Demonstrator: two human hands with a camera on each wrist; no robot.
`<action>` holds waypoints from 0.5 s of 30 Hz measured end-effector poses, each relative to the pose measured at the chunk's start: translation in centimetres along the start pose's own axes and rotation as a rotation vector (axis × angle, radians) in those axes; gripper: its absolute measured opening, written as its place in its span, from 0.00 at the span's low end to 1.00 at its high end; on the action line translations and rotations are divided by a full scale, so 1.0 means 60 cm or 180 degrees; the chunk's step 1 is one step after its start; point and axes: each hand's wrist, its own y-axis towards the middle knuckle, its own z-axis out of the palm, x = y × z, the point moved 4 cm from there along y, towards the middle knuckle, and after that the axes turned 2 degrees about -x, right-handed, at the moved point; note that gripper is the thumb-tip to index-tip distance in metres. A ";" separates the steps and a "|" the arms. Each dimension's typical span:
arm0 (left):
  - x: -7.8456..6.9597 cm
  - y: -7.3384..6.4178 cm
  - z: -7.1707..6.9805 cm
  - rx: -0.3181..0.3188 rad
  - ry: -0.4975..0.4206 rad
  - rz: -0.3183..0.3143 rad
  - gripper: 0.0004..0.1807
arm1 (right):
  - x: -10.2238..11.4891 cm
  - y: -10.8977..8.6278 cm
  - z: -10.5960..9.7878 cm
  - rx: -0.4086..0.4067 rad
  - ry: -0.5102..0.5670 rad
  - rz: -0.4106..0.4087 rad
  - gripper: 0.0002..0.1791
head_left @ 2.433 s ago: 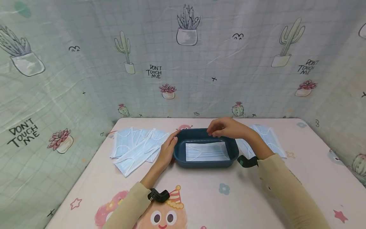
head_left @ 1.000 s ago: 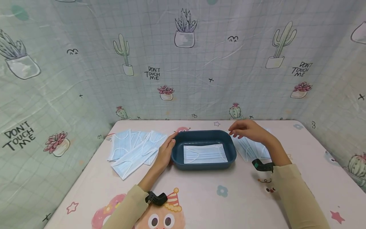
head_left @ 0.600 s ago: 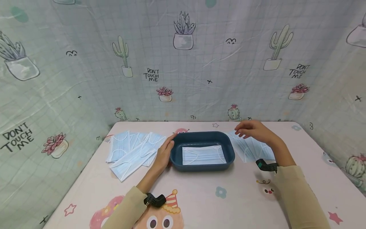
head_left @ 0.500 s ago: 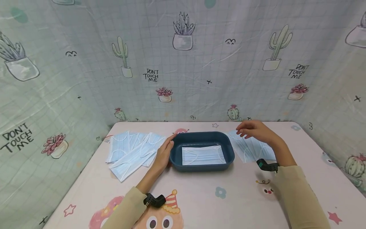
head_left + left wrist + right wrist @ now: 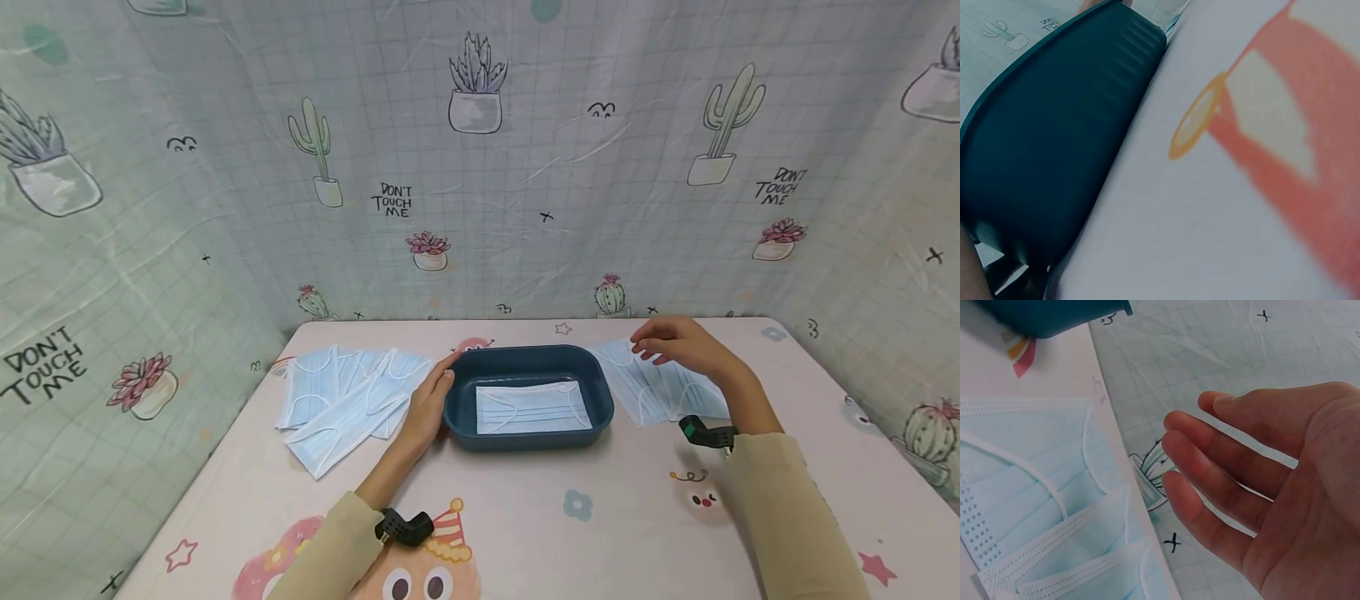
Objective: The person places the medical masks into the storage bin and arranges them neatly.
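Note:
My left hand [image 5: 426, 408] lies along the left end of a dark blue plastic bin [image 5: 528, 442], its fingers straight against the outer wall and the thumb at the rim. Flat inside the bin is one light blue pleated face mask [image 5: 532, 408]. To the bin's right, my right hand [image 5: 686, 343] hovers over a fanned group of face masks [image 5: 652, 392]. The right wrist view shows its fingers [image 5: 1210, 481] loosely bent and spread, holding nothing, beside the masks [image 5: 1029, 487]. In the left wrist view the bin's long side [image 5: 1060, 125] fills the left part.
Several more face masks [image 5: 345, 400] overlap on the table left of the bin. The pale pink table [image 5: 517, 517] has printed cartoon figures. A patterned curtain [image 5: 480, 242] hangs behind the table and along both sides.
My right hand has moved right, from above the bin to above the right-hand masks. My left hand stays at the bin's left end. The head view has shifted slightly.

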 end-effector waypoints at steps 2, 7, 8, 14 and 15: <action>0.000 0.001 0.000 -0.0013 0.0006 0.0011 0.25 | -0.002 0.000 0.001 -0.0001 0.0011 0.0026 0.18; 0.000 0.002 -0.005 -0.0049 -0.0007 0.0019 0.25 | 0.000 0.003 0.008 0.0000 0.0009 0.0126 0.17; 0.000 0.003 -0.005 -0.0052 -0.0011 0.0011 0.25 | 0.001 0.004 0.011 0.0008 0.0015 0.0138 0.17; -0.002 0.007 -0.006 -0.0043 -0.0081 0.0031 0.24 | -0.005 0.007 0.026 0.0100 0.0015 0.0170 0.17; -0.002 0.007 -0.006 -0.0042 -0.0086 0.0029 0.24 | -0.007 0.006 0.028 0.0113 0.0011 0.0181 0.17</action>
